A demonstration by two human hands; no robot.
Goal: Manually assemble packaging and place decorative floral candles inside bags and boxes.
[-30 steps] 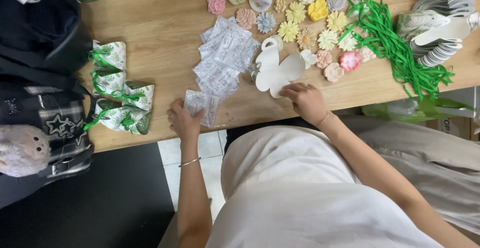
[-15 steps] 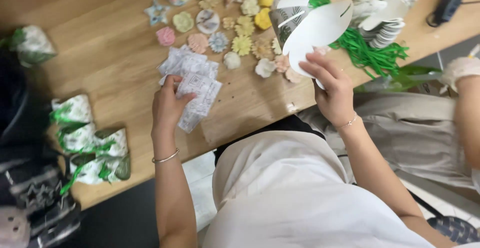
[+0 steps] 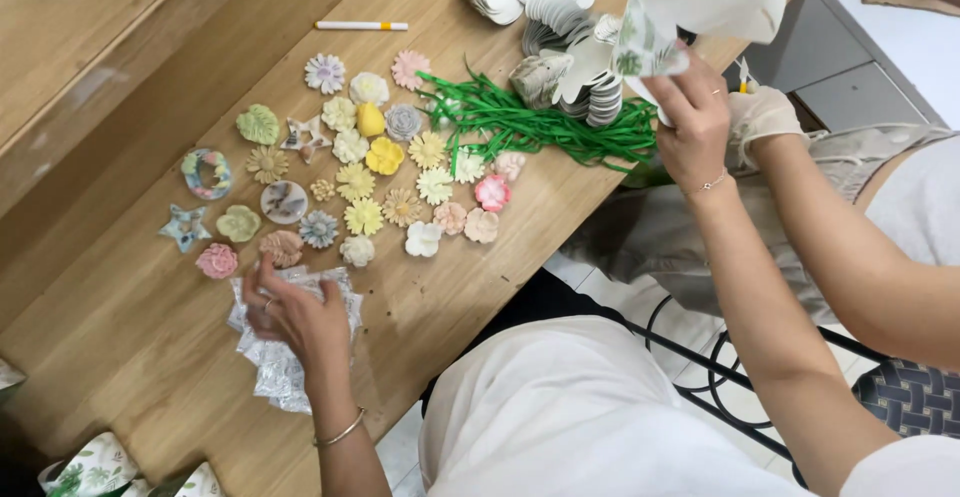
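Observation:
My left hand [image 3: 292, 317] rests on a pile of clear crinkled plastic wrappers [image 3: 285, 367] near the front edge of the wooden table [image 3: 140, 207], fingers spread over it. Just beyond the hand lie several pastel flower-shaped and star-shaped pieces [image 3: 365, 182]. My right hand [image 3: 692, 122] is raised above the table's right end, gripping a white folded paper box blank with green print [image 3: 690, 7]. Beneath it lies a bunch of green ribbon strips [image 3: 540, 122].
A stack of white paper box blanks [image 3: 560, 17] lies at the far right. A white and orange pen [image 3: 362, 26] lies farther back. Another person's gloved hand [image 3: 762, 115] and arm reach in from the right. Finished printed pouches [image 3: 100, 469] sit bottom left.
My right hand has lifted the paper box blank higher, off the table. My left hand stays on the wrappers. The view has swung left, and another person's arm now shows at the right.

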